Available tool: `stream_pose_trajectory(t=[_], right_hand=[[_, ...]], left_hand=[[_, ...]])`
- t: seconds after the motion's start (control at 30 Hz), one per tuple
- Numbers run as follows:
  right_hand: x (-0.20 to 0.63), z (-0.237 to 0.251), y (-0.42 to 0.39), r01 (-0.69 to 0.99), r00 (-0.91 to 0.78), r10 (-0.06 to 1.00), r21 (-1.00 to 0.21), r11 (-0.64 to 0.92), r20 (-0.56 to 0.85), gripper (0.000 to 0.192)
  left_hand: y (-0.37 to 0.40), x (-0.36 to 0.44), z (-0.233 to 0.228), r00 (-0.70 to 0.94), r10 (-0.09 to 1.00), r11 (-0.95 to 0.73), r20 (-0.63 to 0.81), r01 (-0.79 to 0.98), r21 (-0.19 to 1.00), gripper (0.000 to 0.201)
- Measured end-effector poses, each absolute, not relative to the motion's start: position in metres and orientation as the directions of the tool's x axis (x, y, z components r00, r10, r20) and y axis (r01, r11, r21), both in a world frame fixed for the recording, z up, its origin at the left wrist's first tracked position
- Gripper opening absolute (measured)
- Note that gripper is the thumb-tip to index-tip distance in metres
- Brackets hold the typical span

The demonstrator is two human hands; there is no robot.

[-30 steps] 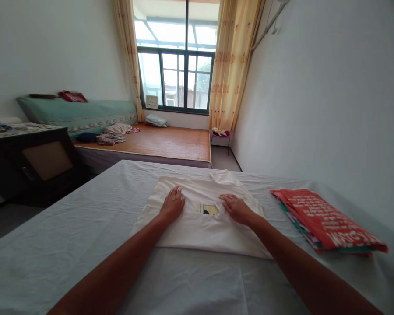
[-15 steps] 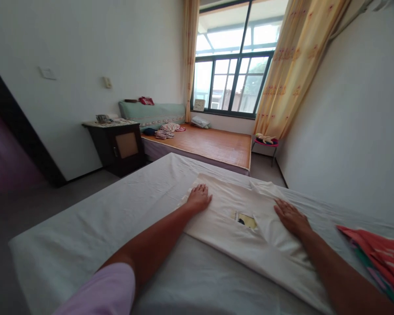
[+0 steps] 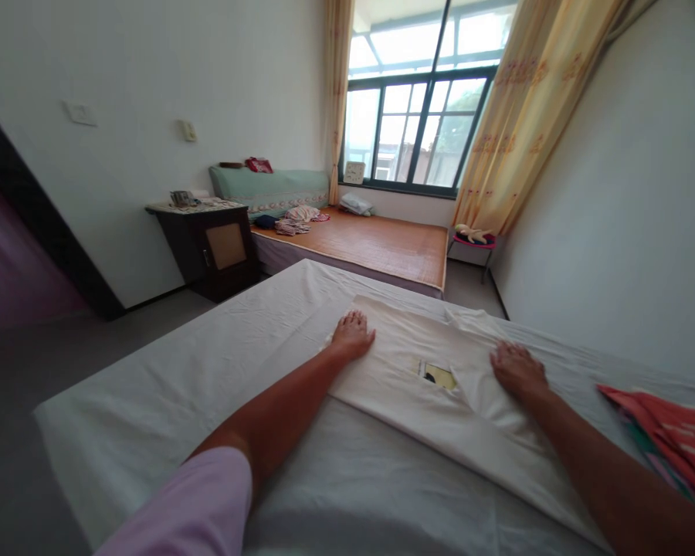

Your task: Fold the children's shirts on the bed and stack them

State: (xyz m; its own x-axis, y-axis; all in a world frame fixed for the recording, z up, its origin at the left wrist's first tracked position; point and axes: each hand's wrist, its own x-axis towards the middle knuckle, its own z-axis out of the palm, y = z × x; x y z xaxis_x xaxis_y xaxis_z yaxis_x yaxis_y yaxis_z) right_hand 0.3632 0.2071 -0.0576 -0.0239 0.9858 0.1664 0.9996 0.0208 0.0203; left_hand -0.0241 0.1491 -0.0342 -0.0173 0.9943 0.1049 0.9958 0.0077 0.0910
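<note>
A cream-white garment, its kind not certain, (image 3: 405, 340) lies spread and partly folded on the white-sheeted table (image 3: 220, 409). A small yellow and black print (image 3: 439, 376) shows near its middle, with creases to the right of it. My left hand (image 3: 352, 337) rests palm down on the garment's left part, fingers stretched out. On its right part lies my right hand (image 3: 518, 369), also flat, with the fingers extended over the wrinkled cloth. Neither hand grips anything.
Folded red and green cloths (image 3: 666, 432) lie at the table's right. Beyond stand a bed with an orange mat (image 3: 376, 243), a dark cabinet (image 3: 225, 251) and a stool with items on it (image 3: 473, 239). A window (image 3: 422, 131) with yellow curtains is behind.
The view has tilted and shifted slightly. My right hand's fingers look drawn in a little on the cloth; my left hand stays in nearly the same spot on the garment.
</note>
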Motion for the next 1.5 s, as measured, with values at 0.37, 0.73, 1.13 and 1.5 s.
stream_pose_trajectory(t=[0.37, 0.73, 1.13, 1.5], right_hand=[[0.379, -0.045, 0.168, 0.979, -0.181, 0.983, -0.096, 0.181, 0.011, 0.061], [0.413, -0.019, 0.205, 0.956, 0.059, 0.998, -0.287, -0.058, -0.005, 0.052], [0.376, 0.005, 0.285, 0.834, 0.201, 0.978, -0.514, -0.201, -0.057, 0.039], [0.401, 0.057, 0.196, 0.248, -0.062, 0.94, -0.907, 0.341, 0.336, 0.034]], left_hand=[[0.158, -0.025, -0.03, 0.011, 0.994, -0.012, 0.112, 1.0, 0.014, 0.063], [0.169, -0.03, -0.021, 0.049, 0.997, -0.048, 0.062, 0.999, -0.023, 0.058], [0.258, -0.062, 0.0, 0.088, 0.992, -0.089, 0.088, 0.996, 0.013, 0.044], [0.225, -0.076, 0.036, 0.237, 0.918, -0.309, 0.317, 0.93, 0.2, 0.034]])
